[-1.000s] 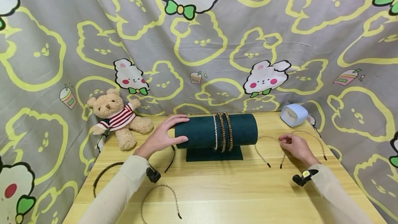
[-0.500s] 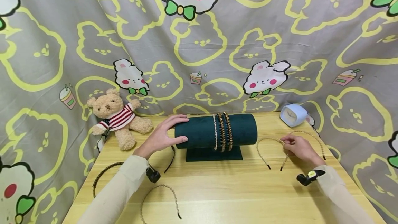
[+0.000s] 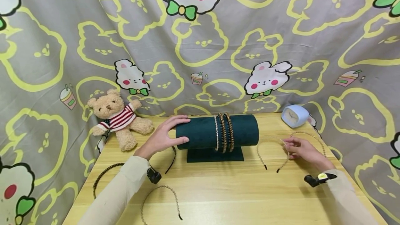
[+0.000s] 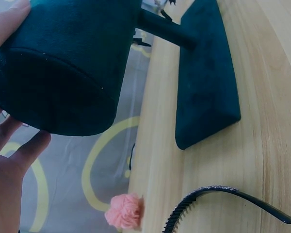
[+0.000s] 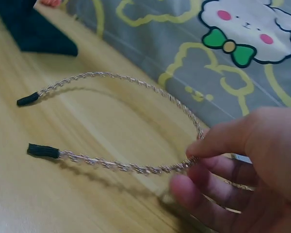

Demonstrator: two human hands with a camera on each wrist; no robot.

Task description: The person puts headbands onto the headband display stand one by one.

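In the head view my left hand [image 3: 160, 136] holds the left end of a dark green cylindrical headband stand [image 3: 200, 131], thumb in front and fingers over the top and back. The left wrist view shows that hand about the stand's round end [image 4: 53, 92]. Three headbands circle the roll: a pale one [image 3: 216, 133] and two bronze-brown ones [image 3: 231, 133]. To the right of the stand, my right hand [image 3: 301, 150] pinches a thin gold headband [image 5: 131, 167] at its curved middle between thumb and fingers. Its dark-tipped ends point away from the hand, raised off the table in the right wrist view.
Another beaded headband [image 3: 312, 135] lies behind my right hand. At left lie a dark headband [image 3: 101, 176], a black one [image 3: 172, 162] and a beaded one [image 3: 168, 187]. A teddy bear [image 3: 120, 119] sits back left; a blue clock [image 3: 295, 115] stands back right.
My right hand has moved slightly right and turned, lifting and tilting the gold headband. The left hand stays on the stand.
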